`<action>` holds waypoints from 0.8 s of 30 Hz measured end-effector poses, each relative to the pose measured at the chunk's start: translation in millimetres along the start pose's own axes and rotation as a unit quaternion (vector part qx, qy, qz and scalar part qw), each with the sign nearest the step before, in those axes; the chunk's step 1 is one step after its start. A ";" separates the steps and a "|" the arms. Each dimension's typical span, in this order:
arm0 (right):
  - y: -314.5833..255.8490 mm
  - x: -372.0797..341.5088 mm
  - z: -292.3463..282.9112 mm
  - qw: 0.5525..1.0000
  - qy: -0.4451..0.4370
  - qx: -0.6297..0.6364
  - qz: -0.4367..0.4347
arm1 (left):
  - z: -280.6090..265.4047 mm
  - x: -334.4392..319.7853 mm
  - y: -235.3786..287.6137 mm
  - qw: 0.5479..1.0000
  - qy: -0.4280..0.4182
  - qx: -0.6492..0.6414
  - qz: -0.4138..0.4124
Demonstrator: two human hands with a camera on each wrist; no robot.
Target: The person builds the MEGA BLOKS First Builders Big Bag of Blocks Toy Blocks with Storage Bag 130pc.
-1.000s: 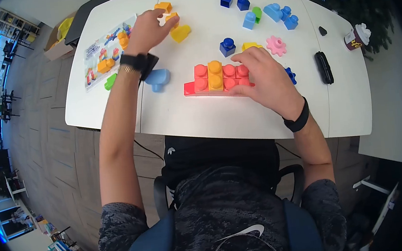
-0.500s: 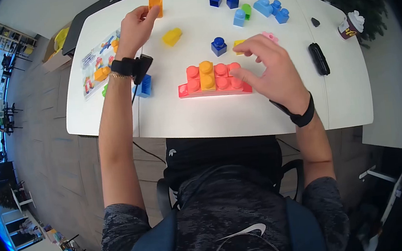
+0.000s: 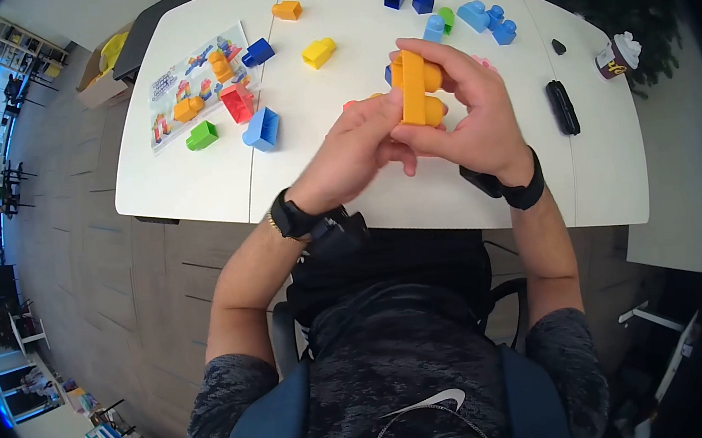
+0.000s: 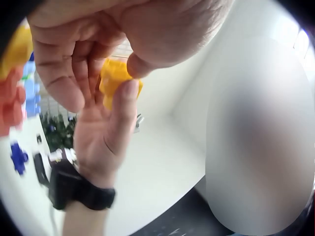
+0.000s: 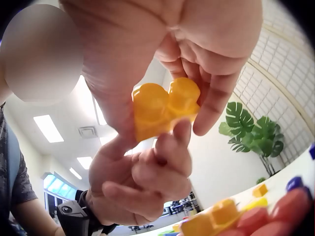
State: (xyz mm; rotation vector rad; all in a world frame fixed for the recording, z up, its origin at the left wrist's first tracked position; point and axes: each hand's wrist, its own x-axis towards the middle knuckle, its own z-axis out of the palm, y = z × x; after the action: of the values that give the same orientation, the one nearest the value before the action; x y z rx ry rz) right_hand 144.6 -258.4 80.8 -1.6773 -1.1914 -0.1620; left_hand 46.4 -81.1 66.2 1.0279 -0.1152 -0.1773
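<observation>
Both hands hold an orange-yellow toy brick with two round studs, raised over the middle of the table. My right hand grips it by its two ends, thumb at the near end and fingers at the far end. On the brick's flat underside side, the fingers of my left hand pinch it, as the right wrist view shows. Beneath the hands lies a row of red bricks topped by another orange-yellow brick; the hands hide most of it in the head view.
On the left are an instruction sheet, a red brick, a light blue brick and a green brick. A yellow brick lies farther back. Several blue bricks stand behind, with a black case and cup rightward.
My left hand picked up the orange-yellow brick at the back left and brought it to the middle. My right hand left the red row and took hold of that brick too.
</observation>
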 end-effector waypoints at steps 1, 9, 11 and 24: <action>-0.8 -0.1 -5.4 1.000 -0.007 -0.012 0.001 | -5.4 0.7 3.3 1.000 -0.001 -0.003 0.004; 1.5 10.1 -27.8 0.953 -0.208 -0.211 0.066 | -124.8 100.7 116.1 0.722 0.179 0.661 0.100; 9.3 9.1 -13.1 0.946 -0.212 -0.244 0.030 | -181.1 130.8 122.2 0.663 0.187 0.715 0.123; 20.6 -1.8 23.7 0.905 -0.287 -0.298 0.094 | -336.8 41.7 209.2 0.731 0.287 0.619 -0.013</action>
State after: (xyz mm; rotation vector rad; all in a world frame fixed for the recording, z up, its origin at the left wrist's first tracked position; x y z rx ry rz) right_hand 149.5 -240.6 55.3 -2.4845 -1.4906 0.1160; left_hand 166.7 299.0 73.7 2.3901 0.4209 0.2650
